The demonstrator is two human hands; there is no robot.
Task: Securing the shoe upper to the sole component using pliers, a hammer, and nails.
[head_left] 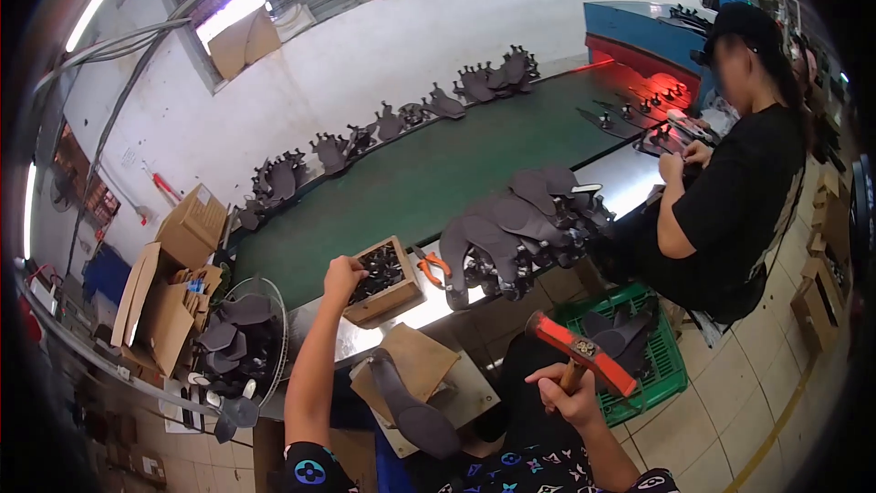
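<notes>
While a wire basket [286,329] of dark soles stands at far left, the left hand [343,278] is at the left end of a wooden box [388,304] of small black parts; whether it pinches one cannot be told. Dark sole [420,415]: lying across a tan pad [433,353]. Orange-handled pliers [438,263]: beside the box. Right hand [577,402]: wrapped round the handle of a red-headed hammer [604,368]. Green crate [659,393]: beyond, rightward.
</notes>
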